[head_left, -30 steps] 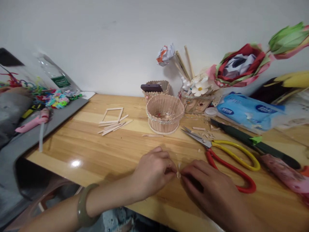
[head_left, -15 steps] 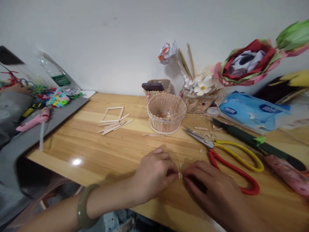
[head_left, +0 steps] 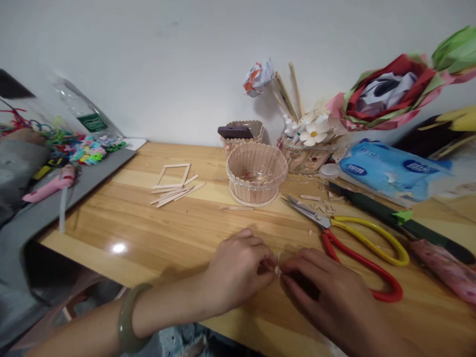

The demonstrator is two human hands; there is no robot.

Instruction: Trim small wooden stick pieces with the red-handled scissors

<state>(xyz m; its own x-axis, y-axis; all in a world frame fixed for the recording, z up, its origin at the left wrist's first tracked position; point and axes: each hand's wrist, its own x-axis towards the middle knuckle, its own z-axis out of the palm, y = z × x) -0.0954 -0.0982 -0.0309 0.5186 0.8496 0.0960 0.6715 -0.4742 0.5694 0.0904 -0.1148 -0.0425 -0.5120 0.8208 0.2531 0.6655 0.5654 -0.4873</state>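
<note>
Over the front of the wooden table, my left hand (head_left: 240,272) and my right hand (head_left: 327,290) face each other, nearly fingertip to fingertip. Both are closed in a pinch at a tiny pale wood piece (head_left: 277,270), partly hidden by the fingers. A green bangle (head_left: 128,317) circles my left wrist. Just right of my right hand lie scissors (head_left: 323,221) with one yellow and one red handle, their blades slightly apart. Beyond my hands stands a round basket (head_left: 256,183) made of craft sticks, with a loose stick (head_left: 236,208) before it.
Left of the basket lie a stick square (head_left: 166,187) and several loose sticks (head_left: 178,195). Behind are a phone (head_left: 235,132), a flower holder (head_left: 307,157) and a blue tissue pack (head_left: 386,171). A dark green tool (head_left: 372,206) lies right; a pink glue gun (head_left: 50,188) and another person's sleeve (head_left: 17,168) are left.
My fingertips have shifted slightly around the tiny wood piece, which shows at a different angle. Both hands stay in nearly the same place.
</note>
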